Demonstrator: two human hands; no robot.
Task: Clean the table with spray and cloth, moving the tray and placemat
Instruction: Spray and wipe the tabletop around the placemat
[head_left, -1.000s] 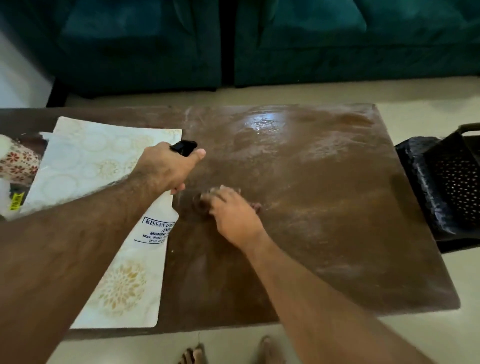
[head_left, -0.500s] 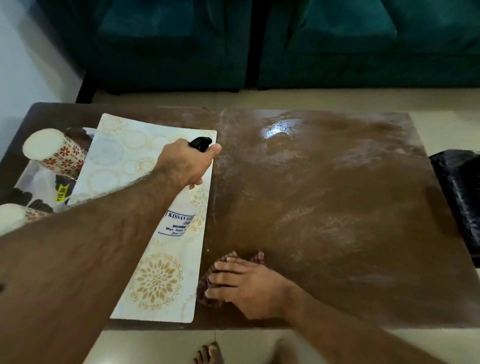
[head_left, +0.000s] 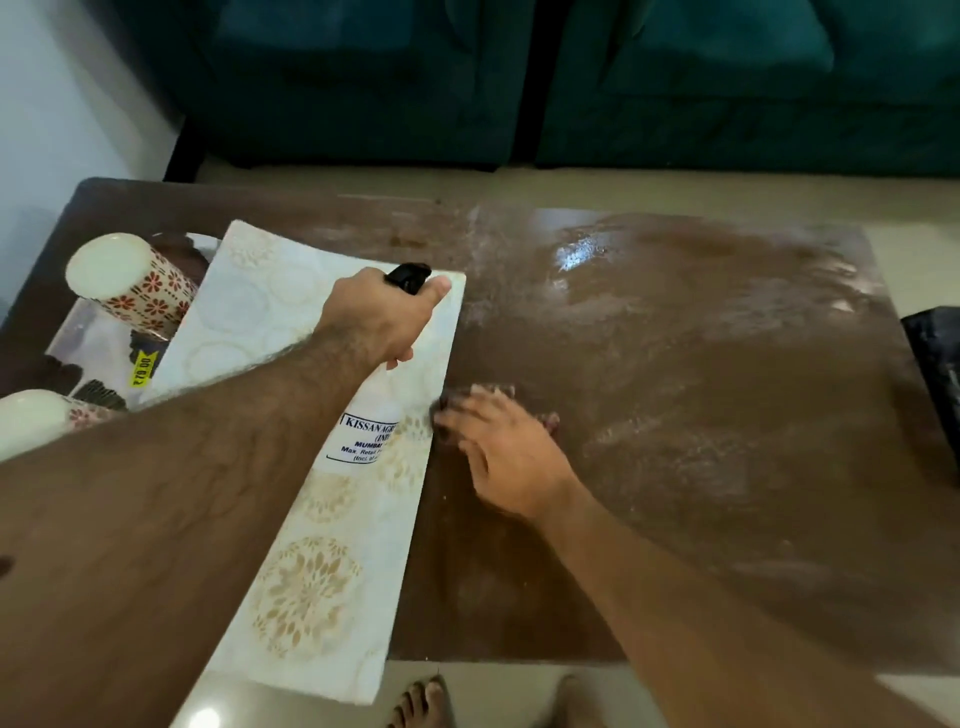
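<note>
Your left hand (head_left: 379, 317) has its fingers curled round the spray bottle (head_left: 366, 431), held over the placemat (head_left: 332, 561). Your right hand (head_left: 511, 457) presses the cloth (head_left: 452, 402) flat on the brown tabletop (head_left: 701, 415) with fingers spread (the cloth mostly hides underneath), right beside the placemat's edge.

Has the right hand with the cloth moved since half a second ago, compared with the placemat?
Yes. The right hand and cloth have slid away from the person, from near the table's front edge up along the placemat's right edge toward its middle.
</note>
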